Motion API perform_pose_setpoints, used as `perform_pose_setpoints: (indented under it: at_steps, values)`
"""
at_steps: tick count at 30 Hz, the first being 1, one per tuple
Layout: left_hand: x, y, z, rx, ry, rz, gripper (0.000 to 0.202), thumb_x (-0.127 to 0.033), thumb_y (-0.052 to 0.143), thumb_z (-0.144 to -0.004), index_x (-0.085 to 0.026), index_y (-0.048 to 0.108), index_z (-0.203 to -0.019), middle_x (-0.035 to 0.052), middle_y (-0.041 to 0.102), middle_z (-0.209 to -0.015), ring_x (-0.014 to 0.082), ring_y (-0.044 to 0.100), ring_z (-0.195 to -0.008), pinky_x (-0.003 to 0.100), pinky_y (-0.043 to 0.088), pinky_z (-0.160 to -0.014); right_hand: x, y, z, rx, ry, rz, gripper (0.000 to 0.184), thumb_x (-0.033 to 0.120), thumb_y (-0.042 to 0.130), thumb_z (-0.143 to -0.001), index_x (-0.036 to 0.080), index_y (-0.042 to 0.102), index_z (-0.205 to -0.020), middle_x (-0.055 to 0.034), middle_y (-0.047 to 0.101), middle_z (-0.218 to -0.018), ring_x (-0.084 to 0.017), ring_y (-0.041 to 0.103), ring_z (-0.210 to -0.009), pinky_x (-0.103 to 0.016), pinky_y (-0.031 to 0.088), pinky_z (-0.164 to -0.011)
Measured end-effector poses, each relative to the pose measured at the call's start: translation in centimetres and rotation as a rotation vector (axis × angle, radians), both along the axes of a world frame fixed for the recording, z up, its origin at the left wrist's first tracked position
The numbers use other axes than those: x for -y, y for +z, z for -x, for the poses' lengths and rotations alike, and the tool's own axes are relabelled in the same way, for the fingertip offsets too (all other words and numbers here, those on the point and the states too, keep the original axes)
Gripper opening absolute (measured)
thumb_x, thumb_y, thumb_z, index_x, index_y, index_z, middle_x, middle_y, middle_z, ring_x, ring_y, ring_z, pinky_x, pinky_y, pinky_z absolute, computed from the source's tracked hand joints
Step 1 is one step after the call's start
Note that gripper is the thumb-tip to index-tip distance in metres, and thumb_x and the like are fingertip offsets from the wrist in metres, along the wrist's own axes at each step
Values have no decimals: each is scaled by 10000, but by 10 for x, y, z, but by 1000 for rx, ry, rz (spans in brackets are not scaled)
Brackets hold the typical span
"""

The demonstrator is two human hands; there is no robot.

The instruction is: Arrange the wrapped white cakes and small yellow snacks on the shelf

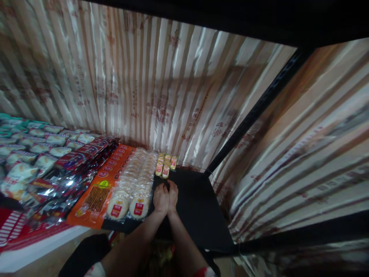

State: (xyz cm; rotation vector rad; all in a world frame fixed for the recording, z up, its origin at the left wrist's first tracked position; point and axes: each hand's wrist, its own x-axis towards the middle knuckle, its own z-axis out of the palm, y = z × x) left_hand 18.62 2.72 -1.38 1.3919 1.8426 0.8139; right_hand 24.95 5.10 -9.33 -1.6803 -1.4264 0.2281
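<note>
My left hand (160,199) and my right hand (173,195) rest side by side on the black shelf (198,207), knuckles up and fingers curled under. Whatever the fingers pinch is hidden beneath them. Just beyond the fingertips stands a small cluster of yellow-and-red snack packets (165,165) against the back curtain. To the left of my left hand lie two rows of clear-wrapped round rice crackers (135,181) with red labels.
An orange snack packet (100,188) lies left of the crackers, then dark red foil bags (77,161) and green-and-white packets (31,142). A striped satin curtain (138,84) covers the back and right side. A black frame post (253,111) rises at the shelf's corner.
</note>
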Motion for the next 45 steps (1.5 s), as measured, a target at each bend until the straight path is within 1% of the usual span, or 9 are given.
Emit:
perform_pose_setpoints:
  at_steps: [3,7,14,20,27,32,37,41,45]
  values:
    - [13,4,3,-63,-28,27,365,-171,377,-865,-64,562,-1161,155,601,-1177,200,544,-1110,271,378,-965,18,5,2,1,19,20,379,206,421,-733,135,615,-1050,-127,611,-1078,-219,536,-1022,-339,415,-896]
    - [33,6,9,-111,-65,39,353,-176,391,-853,-94,577,-1142,133,616,-1139,198,552,-1077,258,380,-935,43,11,5,-7,22,42,345,221,426,-741,157,645,-999,-114,614,-1061,-211,539,-1012,-330,420,-885]
    - [69,0,20,-103,-120,-23,328,-159,380,-826,-118,617,-1050,117,637,-1047,201,553,-1019,280,382,-906,88,18,12,-16,70,83,320,242,429,-757,162,657,-968,-109,600,-1091,-204,526,-1017,-330,420,-893]
    - [104,-13,28,-120,-133,-71,307,-167,370,-835,-137,609,-1026,97,625,-1020,188,538,-976,284,387,-889,120,11,16,-45,120,71,316,202,425,-743,169,648,-965,-92,617,-1058,-191,540,-997,-334,420,-902]
    - [140,-19,42,-74,-178,-170,282,-176,374,-830,-156,587,-1013,78,607,-999,184,508,-975,301,385,-920,154,1,25,-68,137,55,361,198,377,-766,165,634,-1017,-94,603,-1097,-194,522,-1029,-357,408,-926]
    - [164,-34,52,-46,-182,-243,283,-167,364,-827,-152,567,-1024,89,612,-969,189,522,-962,309,401,-911,181,-7,33,-51,137,31,374,214,357,-797,161,626,-1051,-103,599,-1105,-200,510,-1063,-372,403,-939]
    - [183,-54,64,-51,-198,-188,279,-152,346,-819,-154,560,-999,91,617,-1003,189,535,-974,315,398,-925,206,-22,45,-24,182,32,373,231,338,-823,171,621,-1059,-103,607,-1106,-200,521,-1050,-386,414,-924]
    - [190,-69,81,-192,-230,-77,257,-161,339,-826,-177,577,-922,81,618,-984,202,541,-979,328,392,-918,220,-35,59,-10,221,161,353,195,343,-810,181,637,-1006,-100,635,-1040,-202,546,-1005,-371,417,-903]
    - [194,-87,102,-333,-214,107,254,-137,351,-818,-153,591,-902,89,631,-974,198,560,-958,295,407,-856,227,-51,70,43,208,378,299,170,374,-788,181,665,-857,-101,671,-870,-205,600,-831,-326,449,-783]
